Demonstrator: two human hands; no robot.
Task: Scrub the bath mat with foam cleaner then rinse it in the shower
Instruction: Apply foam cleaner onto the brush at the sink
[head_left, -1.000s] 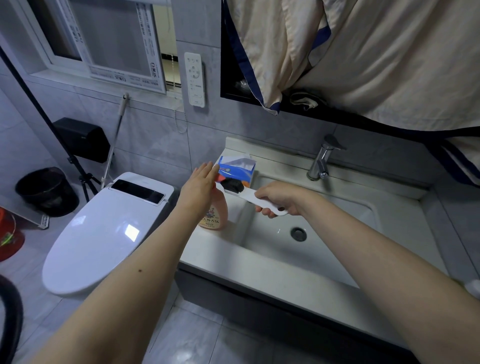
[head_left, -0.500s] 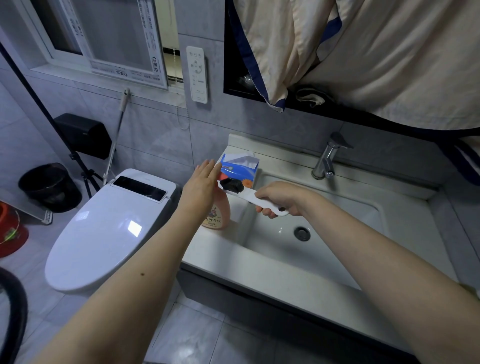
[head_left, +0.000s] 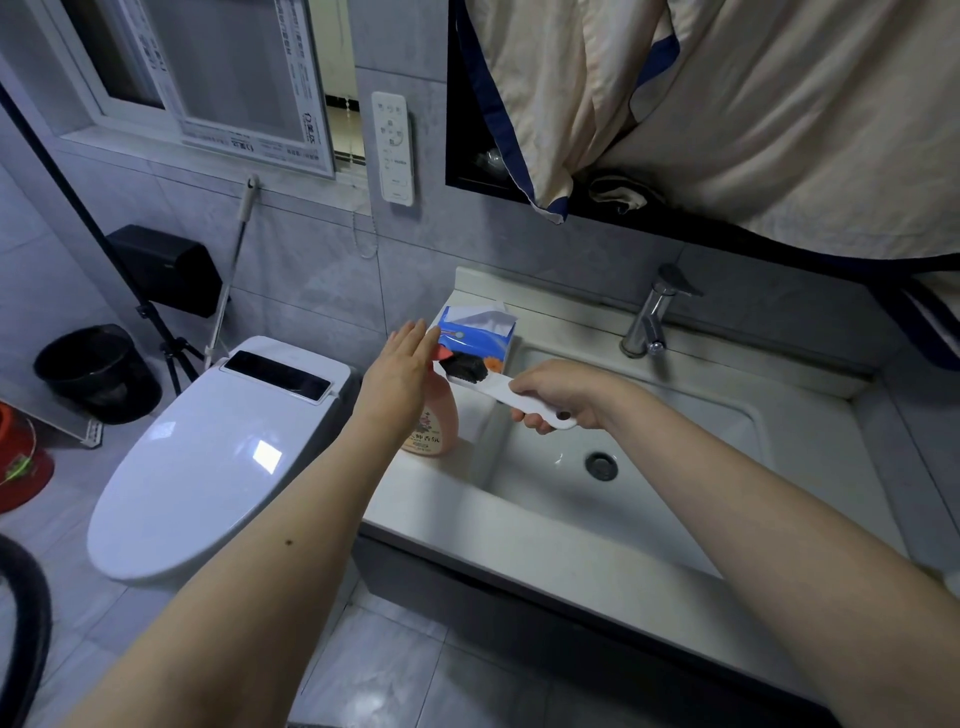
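Fingers of the right hand (head_left: 558, 397) curl round the white brush (head_left: 498, 387) handle, bristles up, over the sink (head_left: 701, 415) edge; left hand (head_left: 397, 371) fingers are straight, by the pink bottle (head_left: 434, 428); the bottle stands just beside a blue tissue box (head_left: 475, 338); no bath mat shows.

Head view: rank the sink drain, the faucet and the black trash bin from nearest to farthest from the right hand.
1. Sink drain: in the basin, just below the right hand.
2. Faucet: at the back rim of the sink, beyond the hand.
3. Black trash bin: on the floor, far left past the toilet.
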